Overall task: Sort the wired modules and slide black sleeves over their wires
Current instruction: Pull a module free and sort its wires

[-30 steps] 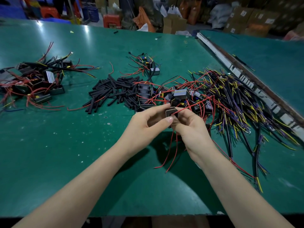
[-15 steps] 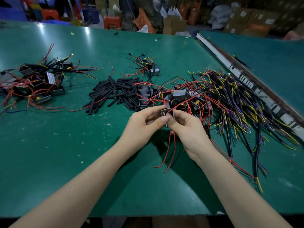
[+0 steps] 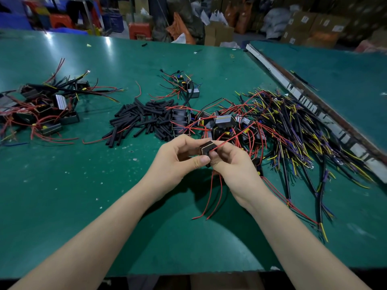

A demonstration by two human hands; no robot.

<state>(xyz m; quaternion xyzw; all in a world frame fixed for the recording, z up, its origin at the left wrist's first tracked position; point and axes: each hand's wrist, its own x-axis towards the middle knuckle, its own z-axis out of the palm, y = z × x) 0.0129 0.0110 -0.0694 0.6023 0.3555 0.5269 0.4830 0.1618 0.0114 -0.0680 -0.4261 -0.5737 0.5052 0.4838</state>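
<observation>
Both hands hold one small black module (image 3: 206, 147) above the green table (image 3: 62, 185): left hand (image 3: 180, 158) pinching it, right hand (image 3: 229, 162) apparently gripping its red wires (image 3: 217, 191).

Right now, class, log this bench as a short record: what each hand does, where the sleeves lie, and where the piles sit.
left hand: pinches module
right hand: holds the same module
red wires: hang from the module toward the table
sleeves: loose heap, centre
left pile: modules with wires, far left
right pile: tangled wires and modules
</observation>
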